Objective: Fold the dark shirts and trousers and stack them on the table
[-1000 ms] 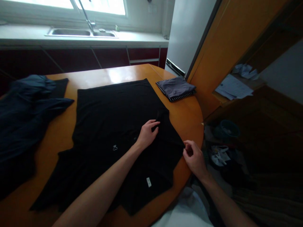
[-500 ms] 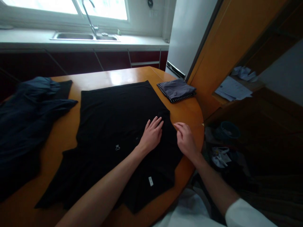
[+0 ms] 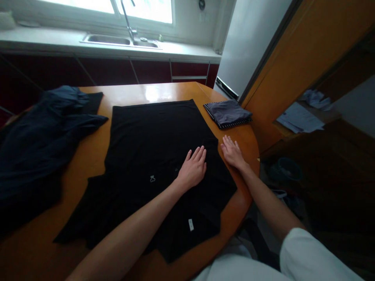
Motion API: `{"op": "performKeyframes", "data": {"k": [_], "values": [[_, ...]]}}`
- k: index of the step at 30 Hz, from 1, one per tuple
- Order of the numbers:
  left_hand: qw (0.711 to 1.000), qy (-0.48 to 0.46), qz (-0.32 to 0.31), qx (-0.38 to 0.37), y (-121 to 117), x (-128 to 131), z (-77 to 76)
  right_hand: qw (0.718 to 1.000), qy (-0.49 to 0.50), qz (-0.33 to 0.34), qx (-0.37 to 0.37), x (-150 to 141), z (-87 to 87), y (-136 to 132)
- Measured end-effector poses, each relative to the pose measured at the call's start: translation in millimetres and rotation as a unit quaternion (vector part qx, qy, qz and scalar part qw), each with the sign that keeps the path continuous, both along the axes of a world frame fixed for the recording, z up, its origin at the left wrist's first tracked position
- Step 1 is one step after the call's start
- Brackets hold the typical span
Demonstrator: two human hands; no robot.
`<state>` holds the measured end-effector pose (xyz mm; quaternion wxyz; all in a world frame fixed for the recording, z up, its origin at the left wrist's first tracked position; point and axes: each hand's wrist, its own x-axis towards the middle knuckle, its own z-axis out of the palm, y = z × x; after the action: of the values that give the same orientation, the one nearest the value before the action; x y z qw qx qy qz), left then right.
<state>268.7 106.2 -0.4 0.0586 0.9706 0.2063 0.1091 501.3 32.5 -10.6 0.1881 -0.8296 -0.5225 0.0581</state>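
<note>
Shirt (image 3: 152, 132) lies spread flat across the middle of the table (image 3: 88, 164), black and matte, its straight hem at the far side and its cut edges running toward me. A small pale logo shows near its centre and a white tag sits on the cloth close to the near edge. Its right edge has a little fold bump just past my fingers. My left hand (image 3: 193, 169) lies palm down on the cloth right of the logo, fingers spread flat and gripping nothing. My right hand (image 3: 233, 152) rests flat too, fingers stretched out and loose, at the shirt's right edge where cloth meets bare wood. A folded grey cloth (image 3: 228, 113) sits on the far right of the table, apart from the shirt. A dark blue heap (image 3: 38, 136) lies on the left.
</note>
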Motion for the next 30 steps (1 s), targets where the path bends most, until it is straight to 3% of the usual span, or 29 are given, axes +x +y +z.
{"op": "performKeyframes", "data": {"k": [2,4,7,10,14,18,21,23,25,30], "values": [[1.0,0.0,-0.001,0.001,0.2,0.0,0.0,0.998,0.037,-0.016,0.047,-2.1,3.7,-4.9],[1.0,-0.001,-0.004,0.004,0.5,-0.2,-0.9,0.996,0.046,0.033,0.073,-16.5,7.6,-14.1],[1.0,-0.005,-0.005,0.009,1.1,-0.2,-2.9,0.985,0.001,0.169,0.033,-48.9,10.7,-40.8],[1.0,-0.003,-0.003,0.01,1.4,-0.1,-3.1,0.973,-0.05,0.221,-0.03,-72.0,11.4,-81.2],[1.0,0.008,-0.006,0.004,1.7,0.2,1.0,0.975,-0.066,0.205,-0.053,-79.6,12.0,-140.4],[1.0,0.012,-0.009,-0.002,3.0,0.6,3.8,0.981,0.0,0.189,-0.032,-75.8,4.8,-188.1],[1.0,0.015,-0.009,-0.002,3.6,1.3,3.3,0.992,0.079,0.086,0.054,-66.8,-3.7,-205.8],[1.0,0.017,-0.007,0.001,3.5,1.8,2.0,0.987,0.107,-0.014,0.12,-59.5,-4.8,-203.7],[1.0,0.016,-0.004,0.005,3.6,2.1,0.1,0.981,0.108,-0.056,0.148,-54.5,0.3,-188.1],[1.0,0.008,0.0,0.011,4.0,2.4,-3.7,0.996,0.036,0.051,0.068,-57.6,21.4,-103.3]]}}
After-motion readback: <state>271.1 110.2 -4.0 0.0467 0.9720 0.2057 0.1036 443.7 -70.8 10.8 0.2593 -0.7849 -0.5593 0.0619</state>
